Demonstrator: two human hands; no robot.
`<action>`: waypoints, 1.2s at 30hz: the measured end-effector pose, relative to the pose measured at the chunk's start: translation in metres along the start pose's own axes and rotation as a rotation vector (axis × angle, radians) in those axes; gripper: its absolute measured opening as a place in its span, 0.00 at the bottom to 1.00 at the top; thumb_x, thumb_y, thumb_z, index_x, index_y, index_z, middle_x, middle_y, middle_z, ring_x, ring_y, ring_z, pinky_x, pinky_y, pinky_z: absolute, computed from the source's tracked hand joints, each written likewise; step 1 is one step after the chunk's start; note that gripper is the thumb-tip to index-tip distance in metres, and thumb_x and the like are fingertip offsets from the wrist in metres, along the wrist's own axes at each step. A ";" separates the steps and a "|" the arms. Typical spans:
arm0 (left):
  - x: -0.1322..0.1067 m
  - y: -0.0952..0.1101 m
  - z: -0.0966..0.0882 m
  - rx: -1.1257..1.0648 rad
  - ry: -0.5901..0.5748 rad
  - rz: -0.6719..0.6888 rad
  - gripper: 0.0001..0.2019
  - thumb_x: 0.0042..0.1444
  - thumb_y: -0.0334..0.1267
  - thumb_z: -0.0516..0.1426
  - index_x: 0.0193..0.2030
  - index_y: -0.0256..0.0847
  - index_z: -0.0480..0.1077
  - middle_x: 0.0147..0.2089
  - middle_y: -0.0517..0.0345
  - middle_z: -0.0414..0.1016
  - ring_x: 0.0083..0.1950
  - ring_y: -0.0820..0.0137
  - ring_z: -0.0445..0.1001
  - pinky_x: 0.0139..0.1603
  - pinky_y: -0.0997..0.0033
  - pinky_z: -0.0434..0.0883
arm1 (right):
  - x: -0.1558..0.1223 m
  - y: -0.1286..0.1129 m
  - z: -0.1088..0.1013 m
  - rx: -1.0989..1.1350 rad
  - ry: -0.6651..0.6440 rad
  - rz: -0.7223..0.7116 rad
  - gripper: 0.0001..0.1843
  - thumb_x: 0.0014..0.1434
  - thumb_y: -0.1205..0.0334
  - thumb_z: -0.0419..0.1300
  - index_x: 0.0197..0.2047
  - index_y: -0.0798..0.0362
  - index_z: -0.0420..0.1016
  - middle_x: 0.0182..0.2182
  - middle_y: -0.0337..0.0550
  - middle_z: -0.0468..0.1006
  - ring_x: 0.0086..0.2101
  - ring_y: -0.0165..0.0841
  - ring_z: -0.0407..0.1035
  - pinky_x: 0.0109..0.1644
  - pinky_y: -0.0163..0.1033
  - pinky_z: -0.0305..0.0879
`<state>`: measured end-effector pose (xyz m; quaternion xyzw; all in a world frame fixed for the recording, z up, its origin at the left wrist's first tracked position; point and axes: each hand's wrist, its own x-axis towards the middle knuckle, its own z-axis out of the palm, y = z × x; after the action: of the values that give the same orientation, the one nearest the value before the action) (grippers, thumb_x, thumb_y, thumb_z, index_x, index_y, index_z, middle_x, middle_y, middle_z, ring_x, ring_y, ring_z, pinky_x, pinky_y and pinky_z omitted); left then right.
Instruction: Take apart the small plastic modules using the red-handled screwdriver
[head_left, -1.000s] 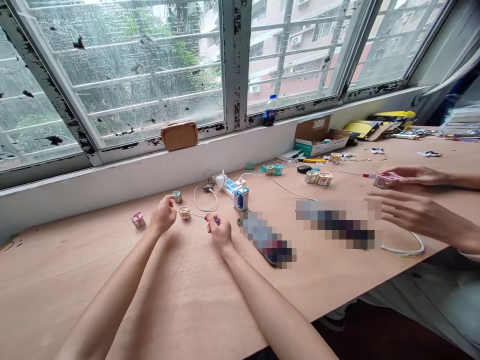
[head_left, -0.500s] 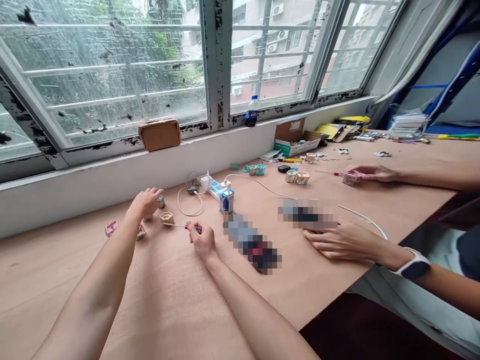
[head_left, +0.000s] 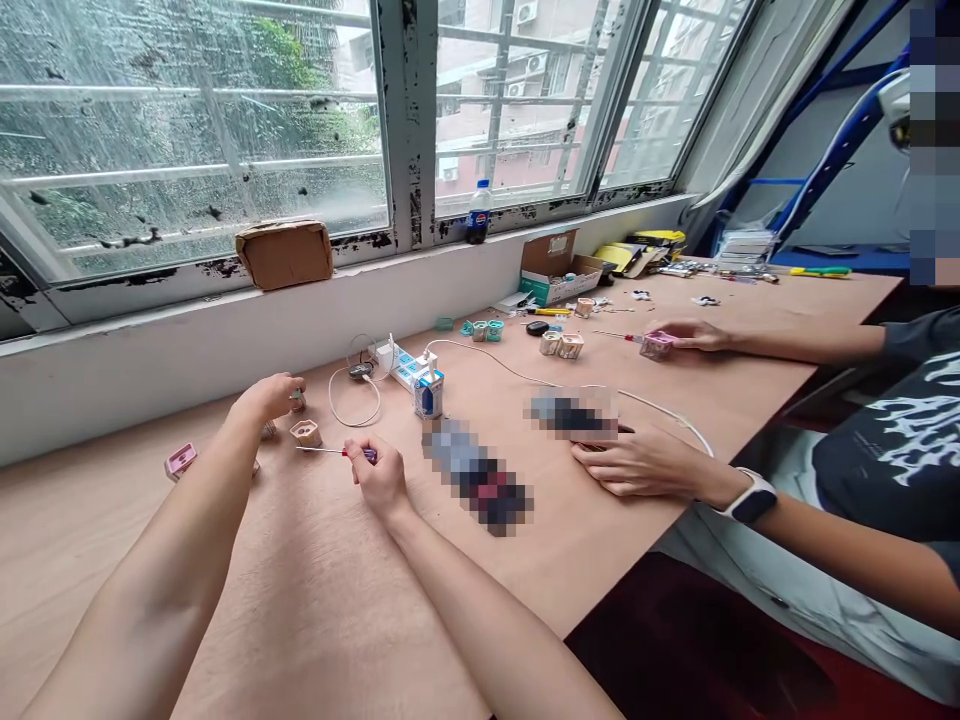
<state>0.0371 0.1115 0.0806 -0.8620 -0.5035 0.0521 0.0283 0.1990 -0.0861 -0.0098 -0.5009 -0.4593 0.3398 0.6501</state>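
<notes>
My right hand point(head_left: 379, 476) is closed around the purple handle of a small screwdriver point(head_left: 334, 451) whose thin shaft points left over the wooden table point(head_left: 322, 590). A small beige square part point(head_left: 305, 433) sits just beyond the shaft's tip. My left hand point(head_left: 264, 398) reaches forward with its fingers curled over a small greenish part point(head_left: 298, 401) near the wall; whether it grips that part is hidden. A pink square part point(head_left: 180, 460) lies further left.
A white power strip point(head_left: 399, 364) with cables and a blue-white charger point(head_left: 428, 394) lies ahead. A co-worker sits at my right: one hand point(head_left: 637, 465) rests flat on the table, the other point(head_left: 686, 334) holds a pink part. A cardboard box point(head_left: 555, 270) and small parts stand behind.
My left hand has let go of the beige part and reached forward to the greenish part. The co-worker's near hand dropped to the table. The view has swung right.
</notes>
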 end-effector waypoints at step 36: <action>-0.265 0.025 0.087 -0.961 0.396 -0.098 0.31 0.54 0.35 0.62 0.65 0.45 0.60 0.48 0.53 0.76 0.45 0.65 0.77 0.48 0.65 0.75 | -0.008 0.009 0.005 -0.796 -0.365 -0.533 0.07 0.59 0.63 0.57 0.38 0.51 0.76 0.37 0.48 0.80 0.40 0.42 0.72 0.46 0.45 0.65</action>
<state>-0.0811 -0.1317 0.0082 -0.7464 -0.4953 -0.3503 -0.2736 0.1917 -0.0898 -0.0198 -0.5076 -0.7711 0.0430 0.3820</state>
